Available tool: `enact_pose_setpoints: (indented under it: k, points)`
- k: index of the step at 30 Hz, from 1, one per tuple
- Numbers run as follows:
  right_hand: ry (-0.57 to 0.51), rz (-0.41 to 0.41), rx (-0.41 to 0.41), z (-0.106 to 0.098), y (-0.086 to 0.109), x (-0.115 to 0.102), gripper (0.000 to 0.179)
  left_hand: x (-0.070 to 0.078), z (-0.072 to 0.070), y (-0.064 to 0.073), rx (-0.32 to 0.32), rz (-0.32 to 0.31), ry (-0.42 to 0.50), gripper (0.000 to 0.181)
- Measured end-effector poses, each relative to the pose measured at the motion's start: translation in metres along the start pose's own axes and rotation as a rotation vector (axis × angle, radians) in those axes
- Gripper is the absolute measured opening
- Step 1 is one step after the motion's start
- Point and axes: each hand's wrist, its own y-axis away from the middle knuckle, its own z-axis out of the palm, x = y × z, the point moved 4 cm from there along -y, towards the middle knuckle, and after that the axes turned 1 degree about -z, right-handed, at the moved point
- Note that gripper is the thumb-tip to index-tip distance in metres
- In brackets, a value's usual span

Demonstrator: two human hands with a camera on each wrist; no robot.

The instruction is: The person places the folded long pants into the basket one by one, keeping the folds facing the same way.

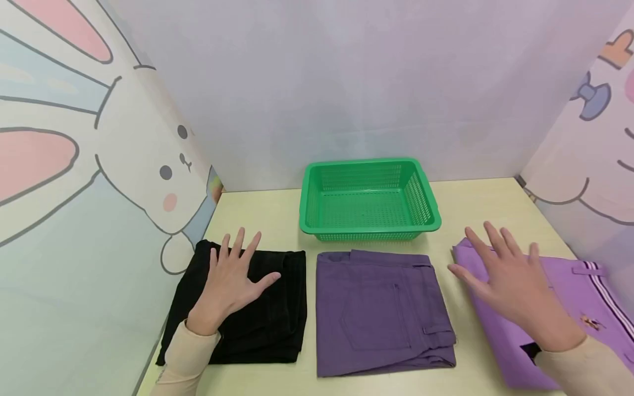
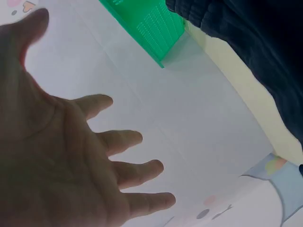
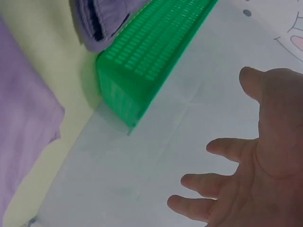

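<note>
Right hand [image 1: 515, 289] above lilac trousers [image 1: 577, 294], left hand [image 1: 229, 286] above black trousers [image 1: 267, 316].

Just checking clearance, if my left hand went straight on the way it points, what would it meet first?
Probably the pale backdrop: your left hand seems raised, pointing left of the green basket, though depth is unclear.

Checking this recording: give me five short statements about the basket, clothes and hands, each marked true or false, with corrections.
1. The purple garment lies between the black garment and the lilac garment. True.
2. The left hand and right hand both have spread fingers. True.
3. The right hand grips the lilac garment. False: it holds nothing.
4. The basket stands beyond the purple garment, seen from the person. True.
5. The basket is red. False: it is green.
</note>
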Motion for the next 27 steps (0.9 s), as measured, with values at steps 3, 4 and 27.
enact_pose_setpoints:
  k: [3, 4, 27]
  points:
    - [-0.076, -0.069, 0.085, 0.005, -0.005, -0.020, 0.084, -0.005, 0.000, 0.002, 0.000, -0.025, 0.032, 0.095]
    - [-0.105, -0.094, 0.119, 0.006, -0.007, -0.028, 0.083, -0.007, 0.000, 0.004, 0.000, -0.032, 0.040, 0.093]
    - [-0.975, -0.037, -0.362, 0.120, -0.011, -0.210, 0.072, -0.100, 0.029, 0.035, -0.133, -0.333, 0.172, 0.096]
